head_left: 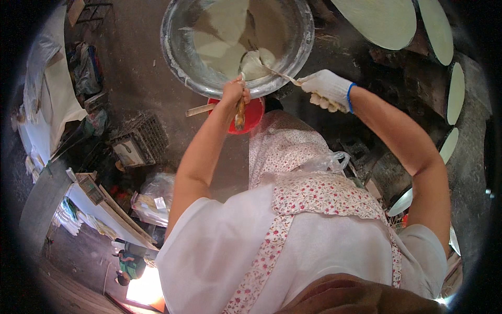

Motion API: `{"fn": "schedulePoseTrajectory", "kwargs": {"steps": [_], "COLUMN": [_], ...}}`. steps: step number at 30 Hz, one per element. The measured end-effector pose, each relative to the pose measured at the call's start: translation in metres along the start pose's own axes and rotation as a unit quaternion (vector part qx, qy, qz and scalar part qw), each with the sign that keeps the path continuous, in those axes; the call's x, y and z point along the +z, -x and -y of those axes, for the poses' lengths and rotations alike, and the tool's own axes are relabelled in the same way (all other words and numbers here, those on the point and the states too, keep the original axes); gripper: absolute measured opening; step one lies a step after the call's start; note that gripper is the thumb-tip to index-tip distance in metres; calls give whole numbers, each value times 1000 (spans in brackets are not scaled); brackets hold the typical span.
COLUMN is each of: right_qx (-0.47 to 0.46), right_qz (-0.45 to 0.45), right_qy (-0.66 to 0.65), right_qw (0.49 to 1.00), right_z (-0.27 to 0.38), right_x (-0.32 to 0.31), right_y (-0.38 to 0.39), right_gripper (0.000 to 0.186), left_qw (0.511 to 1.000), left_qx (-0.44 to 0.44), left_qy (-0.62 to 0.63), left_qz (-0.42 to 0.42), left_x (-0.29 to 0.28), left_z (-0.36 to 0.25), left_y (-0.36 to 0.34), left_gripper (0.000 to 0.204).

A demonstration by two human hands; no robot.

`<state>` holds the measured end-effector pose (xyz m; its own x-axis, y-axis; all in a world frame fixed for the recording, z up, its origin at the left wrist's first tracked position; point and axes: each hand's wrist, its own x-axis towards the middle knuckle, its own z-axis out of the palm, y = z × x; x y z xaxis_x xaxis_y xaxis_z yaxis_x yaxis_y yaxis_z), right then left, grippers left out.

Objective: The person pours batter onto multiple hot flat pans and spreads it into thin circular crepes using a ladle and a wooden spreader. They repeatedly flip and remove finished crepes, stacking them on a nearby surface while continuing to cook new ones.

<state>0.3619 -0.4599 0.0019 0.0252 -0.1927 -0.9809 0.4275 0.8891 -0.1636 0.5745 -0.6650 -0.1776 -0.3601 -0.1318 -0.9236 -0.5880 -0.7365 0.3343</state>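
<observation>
A large metal basin (175, 63) holds pale, creamy batter (222, 44) at the top of the view. My bare left hand (235, 93) is closed round the wooden handle (240, 119) of a ladle over the basin's near rim. White batter covers the ladle's bowl (252, 65), just inside that rim. My right hand (325, 90), in a white knit glove with a blue cuff, grips a thin, batter-smeared scraper (282, 75). Its far end reaches the ladle's bowl; whether it touches is hard to tell. Another long, thin utensil (251, 23) lies in the batter.
Below the basin stands a red bucket (254, 116) with a flat stick (200, 110) across its rim. Round griddles coated in pale batter (379, 21) curve down the right side. A crate (149, 133) and plastic bags (157, 196) sit left. Another person (130, 266) appears lower left.
</observation>
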Motion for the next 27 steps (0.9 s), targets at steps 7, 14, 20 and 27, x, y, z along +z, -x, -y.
{"fn": "schedulePoseTrajectory", "kwargs": {"steps": [7, 14, 20, 27], "right_qx": [-45, -202, -501, -582], "right_qz": [-43, -86, -227, -376], "right_qy": [-131, -148, -9, 92], "right_qw": [989, 964, 835, 715], "right_z": [-45, -80, -131, -164], "right_x": [48, 79, 99, 112], "right_y": [23, 96, 122, 193], "right_gripper": [52, 55, 50, 48], "left_qw": [749, 689, 684, 750], "left_qx": [-216, -127, -28, 105], "left_qy": [555, 596, 540, 417], "left_qz": [289, 392, 489, 503], "left_x": [27, 72, 111, 97], "left_z": [9, -17, -49, -60], "left_y": [5, 97, 222, 289], "left_gripper": [27, 41, 38, 35]}}
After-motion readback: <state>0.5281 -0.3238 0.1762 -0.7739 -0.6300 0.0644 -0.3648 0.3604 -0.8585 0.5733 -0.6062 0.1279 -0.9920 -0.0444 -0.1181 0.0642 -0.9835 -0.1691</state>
